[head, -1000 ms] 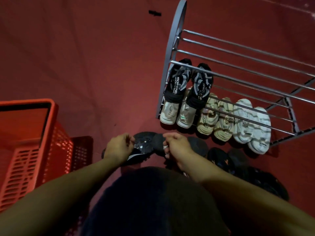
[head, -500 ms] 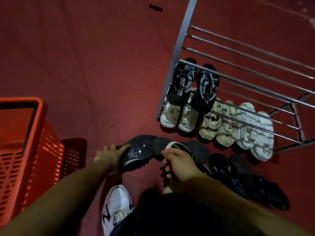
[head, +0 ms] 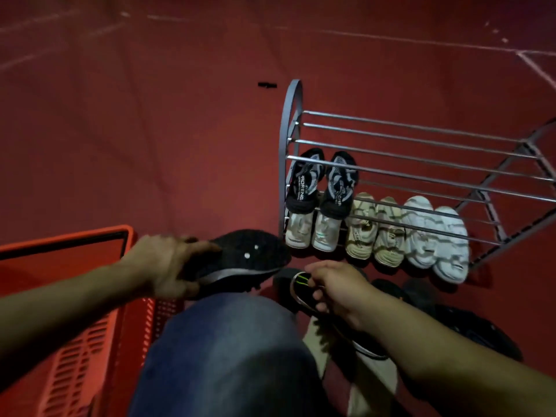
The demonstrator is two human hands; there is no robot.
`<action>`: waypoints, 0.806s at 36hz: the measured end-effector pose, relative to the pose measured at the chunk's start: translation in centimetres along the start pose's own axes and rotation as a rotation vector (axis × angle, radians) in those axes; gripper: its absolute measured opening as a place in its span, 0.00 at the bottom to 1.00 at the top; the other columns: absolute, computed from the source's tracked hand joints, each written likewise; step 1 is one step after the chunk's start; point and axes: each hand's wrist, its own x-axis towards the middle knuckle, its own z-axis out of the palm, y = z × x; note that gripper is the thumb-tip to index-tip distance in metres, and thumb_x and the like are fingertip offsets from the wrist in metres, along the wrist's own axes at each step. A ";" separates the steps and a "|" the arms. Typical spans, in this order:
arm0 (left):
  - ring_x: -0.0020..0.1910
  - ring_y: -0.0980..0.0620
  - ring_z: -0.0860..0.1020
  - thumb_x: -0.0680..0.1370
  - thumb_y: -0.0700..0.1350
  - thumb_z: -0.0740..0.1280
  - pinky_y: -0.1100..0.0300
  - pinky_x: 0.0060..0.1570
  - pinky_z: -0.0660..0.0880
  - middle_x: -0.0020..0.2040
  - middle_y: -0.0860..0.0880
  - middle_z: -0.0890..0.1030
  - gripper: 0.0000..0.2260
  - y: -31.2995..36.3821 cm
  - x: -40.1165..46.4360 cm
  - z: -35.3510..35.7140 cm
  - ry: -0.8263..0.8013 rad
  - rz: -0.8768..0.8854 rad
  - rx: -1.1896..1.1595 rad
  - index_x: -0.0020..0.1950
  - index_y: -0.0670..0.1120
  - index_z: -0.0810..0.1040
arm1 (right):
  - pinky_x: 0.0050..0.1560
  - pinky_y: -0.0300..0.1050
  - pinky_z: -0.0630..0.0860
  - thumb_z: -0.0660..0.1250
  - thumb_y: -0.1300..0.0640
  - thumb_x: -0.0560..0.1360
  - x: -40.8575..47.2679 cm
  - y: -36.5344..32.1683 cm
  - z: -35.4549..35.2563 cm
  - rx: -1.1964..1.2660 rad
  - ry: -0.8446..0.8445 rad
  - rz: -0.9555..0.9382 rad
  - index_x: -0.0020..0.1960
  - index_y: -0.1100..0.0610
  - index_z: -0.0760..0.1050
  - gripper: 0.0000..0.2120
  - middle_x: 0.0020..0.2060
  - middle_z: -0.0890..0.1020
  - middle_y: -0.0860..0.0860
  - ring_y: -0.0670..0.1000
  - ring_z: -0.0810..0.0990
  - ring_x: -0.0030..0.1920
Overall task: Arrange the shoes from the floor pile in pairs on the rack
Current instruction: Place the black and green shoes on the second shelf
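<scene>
My left hand (head: 164, 264) grips a black shoe (head: 240, 260) by its heel, sole up, lifted just left of the rack's front corner. My right hand (head: 334, 288) is closed on a dark shoe with a green-marked rim (head: 301, 285) lying in the floor pile (head: 451, 314). The grey metal rack (head: 421, 145) stands beyond. A black-and-white pair (head: 322, 182) sits on its middle shelf. On the bottom shelf are a white pair (head: 310, 233), a beige pair (head: 376, 233) and a white striped pair (head: 436, 236).
An orange plastic basket (head: 69, 296) stands at my left. My knee in blue jeans (head: 228, 350) fills the lower middle. A small black object (head: 267, 84) lies on the red floor behind the rack. The rack's top bars hold nothing.
My left hand has lifted the black shoe off the floor, up towards the rack. My right hand stays on the green-marked shoe. The camera has tilted up and my knee has come into view.
</scene>
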 end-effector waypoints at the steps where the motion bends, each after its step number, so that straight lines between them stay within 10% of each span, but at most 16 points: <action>1: 0.59 0.51 0.80 0.62 0.71 0.58 0.57 0.50 0.78 0.67 0.60 0.75 0.39 -0.1 -0.4 -1.6 0.027 0.000 -0.014 0.74 0.68 0.60 | 0.27 0.40 0.65 0.56 0.65 0.80 -0.3 -0.4 -0.2 -0.011 0.002 -0.005 0.52 0.57 0.78 0.12 0.34 0.75 0.52 0.48 0.68 0.28; 9: 0.57 0.56 0.81 0.58 0.60 0.71 0.58 0.58 0.77 0.59 0.56 0.82 0.32 7.4 -1.1 -13.0 -0.057 0.077 -0.783 0.64 0.65 0.74 | 0.29 0.41 0.77 0.54 0.59 0.79 -5.2 -2.3 -3.9 0.143 0.081 0.083 0.62 0.54 0.77 0.16 0.51 0.81 0.53 0.51 0.79 0.39; 16: 0.45 0.41 0.80 0.68 0.49 0.69 0.50 0.53 0.74 0.47 0.39 0.83 0.19 18.9 -0.7 -12.8 -0.638 0.073 -1.953 0.54 0.39 0.82 | 0.49 0.52 0.80 0.60 0.44 0.79 -9.7 -4.7 -7.2 0.623 -0.039 0.036 0.55 0.55 0.81 0.18 0.50 0.86 0.58 0.58 0.83 0.48; 22: 0.32 0.48 0.69 0.66 0.44 0.59 0.58 0.36 0.67 0.34 0.46 0.73 0.05 24.0 0.1 -11.1 -0.546 -0.139 -1.702 0.38 0.46 0.74 | 0.43 0.66 0.81 0.68 0.60 0.67 -7.9 -0.6 -9.3 0.611 0.165 0.003 0.65 0.57 0.75 0.26 0.52 0.84 0.63 0.64 0.85 0.46; 29: 0.42 0.47 0.81 0.78 0.53 0.65 0.49 0.49 0.79 0.41 0.48 0.85 0.12 25.7 1.4 -9.4 -0.555 -0.205 -1.363 0.56 0.49 0.82 | 0.39 0.59 0.83 0.64 0.69 0.73 -7.8 1.6 -10.0 0.510 0.267 0.045 0.62 0.61 0.75 0.18 0.51 0.83 0.64 0.63 0.85 0.44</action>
